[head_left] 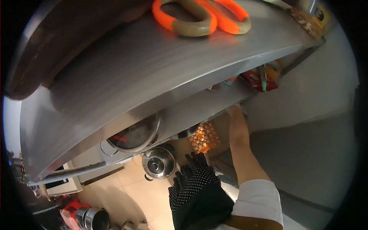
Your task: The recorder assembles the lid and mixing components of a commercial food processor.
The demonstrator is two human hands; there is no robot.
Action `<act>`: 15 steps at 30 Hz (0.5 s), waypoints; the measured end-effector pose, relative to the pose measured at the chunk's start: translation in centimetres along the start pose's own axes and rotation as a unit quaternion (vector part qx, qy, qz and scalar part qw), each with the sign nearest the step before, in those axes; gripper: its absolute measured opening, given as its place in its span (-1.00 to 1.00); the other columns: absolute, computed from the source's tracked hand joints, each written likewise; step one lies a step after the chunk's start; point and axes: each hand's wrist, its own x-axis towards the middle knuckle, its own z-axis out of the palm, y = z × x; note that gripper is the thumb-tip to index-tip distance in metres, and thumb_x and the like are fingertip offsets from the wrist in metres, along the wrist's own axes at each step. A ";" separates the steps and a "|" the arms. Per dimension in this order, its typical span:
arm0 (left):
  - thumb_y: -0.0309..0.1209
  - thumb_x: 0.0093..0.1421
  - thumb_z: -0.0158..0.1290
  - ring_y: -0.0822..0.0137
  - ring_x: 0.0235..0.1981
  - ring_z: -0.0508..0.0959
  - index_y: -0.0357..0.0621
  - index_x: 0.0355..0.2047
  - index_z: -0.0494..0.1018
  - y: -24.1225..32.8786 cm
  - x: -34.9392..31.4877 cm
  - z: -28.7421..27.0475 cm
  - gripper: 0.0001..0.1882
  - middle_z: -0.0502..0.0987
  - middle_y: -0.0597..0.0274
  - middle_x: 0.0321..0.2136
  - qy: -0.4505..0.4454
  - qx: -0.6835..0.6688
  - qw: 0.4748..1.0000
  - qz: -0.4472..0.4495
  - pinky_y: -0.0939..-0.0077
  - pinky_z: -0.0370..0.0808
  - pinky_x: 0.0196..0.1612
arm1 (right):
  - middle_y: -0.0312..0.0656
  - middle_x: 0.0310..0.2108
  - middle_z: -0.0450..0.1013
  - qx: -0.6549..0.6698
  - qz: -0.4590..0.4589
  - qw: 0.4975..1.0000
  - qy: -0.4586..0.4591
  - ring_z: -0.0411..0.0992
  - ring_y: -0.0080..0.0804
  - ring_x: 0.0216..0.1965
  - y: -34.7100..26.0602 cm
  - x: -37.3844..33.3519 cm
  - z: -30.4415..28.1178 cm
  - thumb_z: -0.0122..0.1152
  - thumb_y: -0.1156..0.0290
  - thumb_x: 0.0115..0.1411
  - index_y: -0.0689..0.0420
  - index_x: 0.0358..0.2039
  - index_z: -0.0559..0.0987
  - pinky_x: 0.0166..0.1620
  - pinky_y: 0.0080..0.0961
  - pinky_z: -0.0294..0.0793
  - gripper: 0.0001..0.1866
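My right hand point(234, 109) reaches in at the edge of the lower steel shelf point(184, 109), under the worktop. Its bare forearm rises from a white sleeve. The fingers are hidden or too small to make out, so what they touch does not show. Close to that hand, a red packet point(260, 81) lies on the shelf with a green-tipped thing on it. Below and left of the hand is a tray of eggs point(204, 137), brown and pale. My left hand is out of view.
Orange and tan loop handles point(195, 19) lie on the steel worktop point(153, 63). A large lidded pot point(136, 132) sits on the lower shelf. Another lidded pot point(158, 163) stands on the tiled floor. A grey wall point(306, 115) bounds the right side. Metal pots point(96, 219) stand at lower left.
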 end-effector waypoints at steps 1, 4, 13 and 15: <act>-0.13 0.26 0.01 0.34 -0.50 0.46 -0.11 -0.35 0.42 0.2 -0.1 0.1 -0.71 0.45 0.34 -0.54 0.001 0.005 1.000 -0.001 0.42 0.40 -0.40 | -0.06 -0.23 0.40 -0.022 -0.010 1.000 -0.001 0.44 -0.28 -0.24 0.3 0.1 -0.6 -0.10 0.17 0.36 0.21 -0.06 0.41 -0.31 -0.45 0.54 -0.64; -0.14 0.26 0.01 0.35 -0.49 0.46 -0.11 -0.34 0.43 1.2 -1.0 -0.6 -0.72 0.46 0.34 -0.53 0.003 0.025 1.000 0.000 0.43 0.39 -0.39 | -0.04 -0.19 0.41 -0.083 -0.038 0.996 -0.004 0.44 -0.27 -0.21 1.2 -0.5 -2.6 -0.11 0.17 0.36 0.20 -0.04 0.41 -0.27 -0.43 0.55 -0.63; -0.16 0.25 0.02 0.38 -0.47 0.47 -0.12 -0.28 0.46 -0.5 -6.8 -5.4 -0.72 0.49 0.33 -0.49 0.017 0.078 0.997 -0.022 0.47 0.38 -0.39 | -0.04 -0.15 0.38 0.068 0.062 0.993 0.071 0.42 -0.30 -0.17 3.2 -12.5 -8.0 -0.11 0.37 0.32 0.24 -0.11 0.45 -0.13 -0.48 0.55 -0.74; -0.16 0.25 0.03 0.39 -0.47 0.47 -0.12 -0.27 0.47 -1.7 -7.7 -7.0 -0.72 0.49 0.32 -0.48 0.014 0.087 0.996 -0.025 0.47 0.38 -0.39 | -0.04 -0.17 0.38 0.283 0.118 0.947 0.099 0.42 -0.29 -0.18 2.0 -17.2 -8.6 -0.09 0.41 0.31 0.25 -0.15 0.47 -0.11 -0.50 0.55 -0.77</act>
